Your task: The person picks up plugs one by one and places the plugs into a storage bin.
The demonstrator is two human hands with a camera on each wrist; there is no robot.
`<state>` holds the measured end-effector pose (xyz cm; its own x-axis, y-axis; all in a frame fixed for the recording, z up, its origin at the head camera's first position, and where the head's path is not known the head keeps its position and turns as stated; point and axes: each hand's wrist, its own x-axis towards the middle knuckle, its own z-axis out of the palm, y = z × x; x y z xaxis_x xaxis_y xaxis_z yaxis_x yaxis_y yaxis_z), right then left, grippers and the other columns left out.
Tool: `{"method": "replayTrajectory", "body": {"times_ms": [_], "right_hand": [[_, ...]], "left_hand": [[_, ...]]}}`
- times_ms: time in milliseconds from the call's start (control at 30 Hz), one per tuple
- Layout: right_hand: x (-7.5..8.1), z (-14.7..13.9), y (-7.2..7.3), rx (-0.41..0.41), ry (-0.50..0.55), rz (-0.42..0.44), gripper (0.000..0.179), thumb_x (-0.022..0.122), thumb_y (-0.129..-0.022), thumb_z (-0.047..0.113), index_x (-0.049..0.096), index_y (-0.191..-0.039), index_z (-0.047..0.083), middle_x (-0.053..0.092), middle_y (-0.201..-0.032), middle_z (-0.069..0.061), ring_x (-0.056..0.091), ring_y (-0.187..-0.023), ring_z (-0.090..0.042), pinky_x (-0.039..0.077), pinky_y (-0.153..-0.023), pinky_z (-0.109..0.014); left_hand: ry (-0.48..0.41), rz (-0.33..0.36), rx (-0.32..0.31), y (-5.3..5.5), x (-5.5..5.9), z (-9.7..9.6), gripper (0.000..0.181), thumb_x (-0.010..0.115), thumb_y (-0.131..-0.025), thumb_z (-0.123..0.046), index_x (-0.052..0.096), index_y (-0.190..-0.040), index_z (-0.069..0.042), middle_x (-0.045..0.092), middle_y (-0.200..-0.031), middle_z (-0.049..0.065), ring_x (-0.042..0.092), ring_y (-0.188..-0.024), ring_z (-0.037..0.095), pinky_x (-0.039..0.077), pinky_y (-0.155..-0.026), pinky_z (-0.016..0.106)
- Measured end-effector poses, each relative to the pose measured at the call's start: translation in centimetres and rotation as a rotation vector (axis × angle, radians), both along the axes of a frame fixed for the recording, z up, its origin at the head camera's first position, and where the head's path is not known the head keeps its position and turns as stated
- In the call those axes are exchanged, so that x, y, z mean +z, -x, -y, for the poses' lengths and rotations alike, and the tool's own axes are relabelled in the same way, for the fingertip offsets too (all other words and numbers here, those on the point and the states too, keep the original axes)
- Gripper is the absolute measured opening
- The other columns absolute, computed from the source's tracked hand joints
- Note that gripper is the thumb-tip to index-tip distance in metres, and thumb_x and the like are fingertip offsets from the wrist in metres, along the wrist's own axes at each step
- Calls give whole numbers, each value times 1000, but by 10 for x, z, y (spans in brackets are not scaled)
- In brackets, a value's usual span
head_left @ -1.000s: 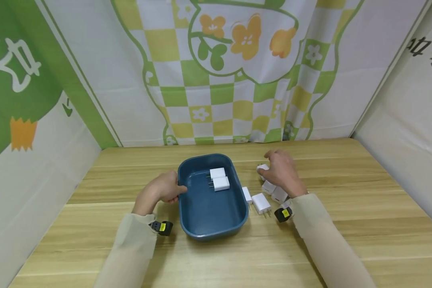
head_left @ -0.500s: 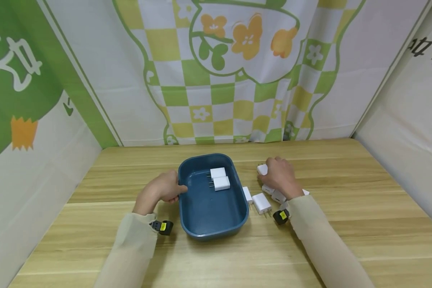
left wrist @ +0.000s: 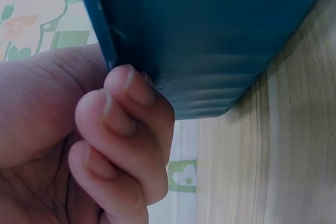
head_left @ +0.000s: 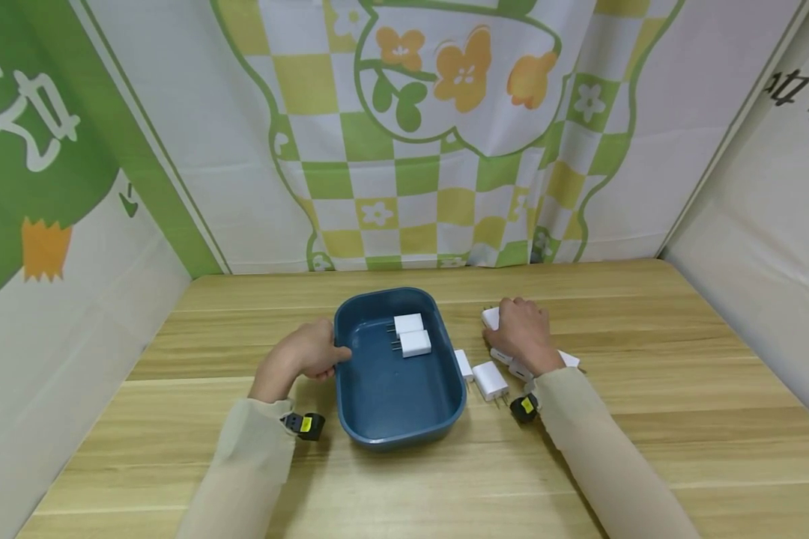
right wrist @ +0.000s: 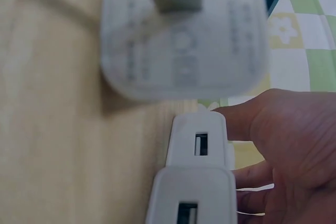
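Observation:
My left hand (head_left: 302, 350) pinches the left rim of a deep blue plastic basin (head_left: 394, 400), thumb over the edge and fingers curled outside, as the left wrist view shows. Two white plug chargers (head_left: 415, 344) lie inside it. My right hand (head_left: 524, 335) is low on the table to the basin's right, its fingers curled at a white charger (head_left: 490, 318) whose prongs point away; the fingertips' contact is mostly hidden. Beneath the palm sit more white chargers, and in the right wrist view two of them show USB ports, one port charger (right wrist: 195, 142) in front of the thumb.
Between basin and right hand lie two more chargers, one charger (head_left: 490, 380) with prongs toward me and another charger (head_left: 463, 365) against the basin wall. A further charger (head_left: 569, 359) shows right of the right wrist. The wooden table (head_left: 681, 359) ends at a patterned curtain (head_left: 438, 202).
My right hand has come down and drawn slightly toward me, its fingers closing in around the far charger. The left hand and basin stay put.

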<state>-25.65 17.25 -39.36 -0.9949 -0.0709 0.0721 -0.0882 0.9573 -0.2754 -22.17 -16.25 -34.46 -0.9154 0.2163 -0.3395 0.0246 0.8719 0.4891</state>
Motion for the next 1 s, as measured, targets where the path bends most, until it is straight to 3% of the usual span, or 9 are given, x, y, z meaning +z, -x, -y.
{"method": "replayTrajectory", "body": {"times_ms": [300,433,700,1000], "right_hand": [[-2,0,1,-21,11,-18,35,71,-90,27,65,-100,-6,63,-94,-21,60,-94,-43,42,-87,-61],[0,0,1,-19,31,-28,37,70,-91,26,65,-106,-7,63,-96,-20,61,-91,-40,43,-86,-59],[14,-2,-3,12,113,-42,51,70,-90,25,62,-125,-11,63,-111,-26,61,-95,-37,48,-83,-54],[34,1,-10,45,177,-49,54,69,-91,23,58,-133,-9,62,-124,-28,61,-104,-41,49,-86,-54]], "left_hand": [[-5,-4,-3,-1,0,-1,40,61,-99,-17,63,-61,-4,57,-53,1,50,-46,11,41,-49,23],[-10,-8,-5,-1,0,-1,40,61,-99,-17,63,-61,-4,56,-52,1,50,-46,11,41,-49,23],[-2,-6,1,-1,1,-1,41,62,-100,-17,62,-61,-5,56,-52,1,49,-46,11,41,-49,23],[-1,-10,-2,-3,1,-1,42,61,-99,-17,61,-59,-5,56,-52,1,49,-46,11,41,-51,23]]}}
